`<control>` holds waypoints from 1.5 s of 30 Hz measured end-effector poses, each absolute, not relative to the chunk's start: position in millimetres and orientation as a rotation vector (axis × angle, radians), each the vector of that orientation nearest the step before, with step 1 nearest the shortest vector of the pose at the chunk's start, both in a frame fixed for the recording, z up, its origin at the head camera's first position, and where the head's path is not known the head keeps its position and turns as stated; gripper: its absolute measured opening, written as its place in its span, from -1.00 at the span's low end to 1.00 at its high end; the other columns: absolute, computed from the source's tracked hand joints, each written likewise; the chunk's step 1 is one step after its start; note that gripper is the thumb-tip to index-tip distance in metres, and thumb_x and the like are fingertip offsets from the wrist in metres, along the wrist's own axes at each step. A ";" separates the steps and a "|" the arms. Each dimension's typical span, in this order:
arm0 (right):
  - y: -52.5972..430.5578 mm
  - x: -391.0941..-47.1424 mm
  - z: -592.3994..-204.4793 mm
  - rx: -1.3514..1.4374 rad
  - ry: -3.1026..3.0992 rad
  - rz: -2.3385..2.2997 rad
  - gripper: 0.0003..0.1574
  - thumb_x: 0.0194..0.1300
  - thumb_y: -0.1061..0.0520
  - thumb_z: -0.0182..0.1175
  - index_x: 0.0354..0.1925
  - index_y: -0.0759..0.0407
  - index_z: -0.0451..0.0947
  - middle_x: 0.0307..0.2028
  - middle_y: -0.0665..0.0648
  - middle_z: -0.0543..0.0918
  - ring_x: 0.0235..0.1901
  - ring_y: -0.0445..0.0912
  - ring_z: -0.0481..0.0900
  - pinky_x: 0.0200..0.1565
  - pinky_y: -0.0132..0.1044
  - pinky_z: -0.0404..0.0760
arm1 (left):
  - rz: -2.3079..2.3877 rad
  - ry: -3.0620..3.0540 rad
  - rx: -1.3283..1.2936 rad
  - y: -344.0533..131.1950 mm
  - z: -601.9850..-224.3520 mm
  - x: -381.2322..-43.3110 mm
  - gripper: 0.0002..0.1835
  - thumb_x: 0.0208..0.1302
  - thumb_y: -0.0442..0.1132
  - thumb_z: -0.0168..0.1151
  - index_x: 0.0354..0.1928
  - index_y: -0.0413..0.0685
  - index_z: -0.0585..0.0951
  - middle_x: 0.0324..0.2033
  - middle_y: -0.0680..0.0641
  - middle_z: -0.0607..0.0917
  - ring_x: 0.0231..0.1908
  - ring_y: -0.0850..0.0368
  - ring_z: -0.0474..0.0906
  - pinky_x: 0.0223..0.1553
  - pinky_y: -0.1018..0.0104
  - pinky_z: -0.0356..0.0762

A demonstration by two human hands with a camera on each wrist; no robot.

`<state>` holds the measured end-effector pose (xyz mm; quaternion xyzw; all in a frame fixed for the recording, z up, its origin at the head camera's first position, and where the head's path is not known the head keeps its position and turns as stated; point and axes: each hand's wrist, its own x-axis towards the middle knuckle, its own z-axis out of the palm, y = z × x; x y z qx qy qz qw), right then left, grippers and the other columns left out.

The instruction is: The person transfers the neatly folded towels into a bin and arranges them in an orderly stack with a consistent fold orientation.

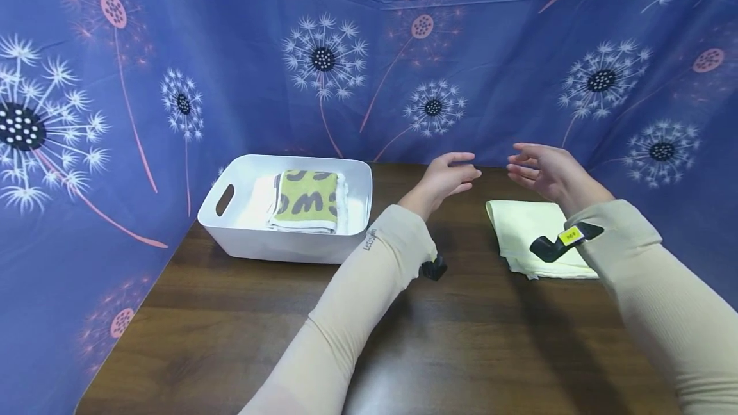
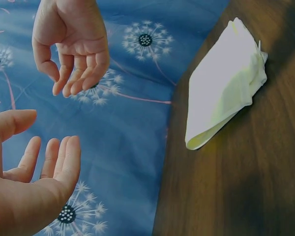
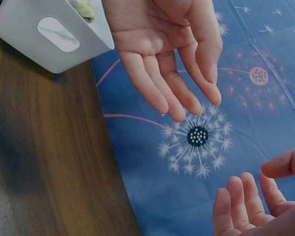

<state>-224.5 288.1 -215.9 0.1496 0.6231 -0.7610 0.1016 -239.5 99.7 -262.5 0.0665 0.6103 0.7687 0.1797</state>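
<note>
My left hand (image 1: 446, 178) hovers over the back of the table, fingers relaxed and holding nothing. Facing it across a small gap is my right hand (image 1: 548, 170), also bare, its fingers loosely bent. Below and around the right wrist lies a folded pale yellow cloth (image 1: 527, 226) on the table; neither hand touches it. To the left stands a white plastic bin (image 1: 282, 245) with an oval handle hole. Inside it rests a folded green towel (image 1: 308, 200) with grey shapes and a white edge. In the left wrist view the yellow cloth (image 2: 226, 83) shows its layered fold.
The brown wooden table (image 1: 230, 332) carries the bin and the cloth. A blue curtain (image 1: 242, 82) with dandelion prints hangs right behind the table's back edge and along its sides. Small black devices sit at both sleeve cuffs.
</note>
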 end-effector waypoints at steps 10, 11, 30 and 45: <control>309.3 -223.6 -224.7 0.438 1.748 -2.341 -0.79 0.31 0.28 0.04 -0.34 0.01 0.54 -0.44 0.09 0.58 -0.41 -0.10 0.62 -0.22 -0.29 0.60 | 2.207 1.739 0.211 110.2 -264.5 -235.4 -0.62 0.12 -0.43 0.28 0.02 -0.12 0.57 -0.29 0.02 0.57 -0.24 0.15 0.60 -0.15 0.31 0.56; 311.7 -223.1 -225.7 0.439 1.735 -2.354 -0.77 0.32 0.27 0.04 -0.38 0.01 0.56 -0.45 0.09 0.58 -0.41 -0.10 0.62 -0.23 -0.28 0.61 | 2.210 1.737 0.216 111.0 -264.4 -235.2 -0.62 0.12 -0.44 0.28 0.02 -0.12 0.56 -0.29 0.03 0.57 -0.24 0.14 0.60 -0.14 0.31 0.56; 347.4 -215.9 -255.6 0.381 1.692 -2.438 -0.88 0.32 0.24 0.10 -0.31 0.05 0.55 -0.42 0.11 0.61 -0.40 -0.05 0.63 -0.24 -0.26 0.61 | 2.216 1.735 0.189 131.4 -277.7 -234.3 -0.60 0.12 -0.42 0.30 0.04 -0.05 0.57 -0.25 0.05 0.57 -0.23 0.15 0.59 -0.13 0.30 0.56; 377.3 -207.9 -283.0 0.352 1.664 -2.445 -0.85 0.35 0.24 0.05 -0.30 0.07 0.54 -0.40 0.12 0.63 -0.37 -0.05 0.63 -0.24 -0.24 0.61 | 2.209 1.783 0.161 138.3 -304.3 -240.6 -0.60 0.10 -0.44 0.30 0.03 -0.08 0.58 -0.21 -0.01 0.57 -0.23 0.15 0.57 -0.14 0.30 0.56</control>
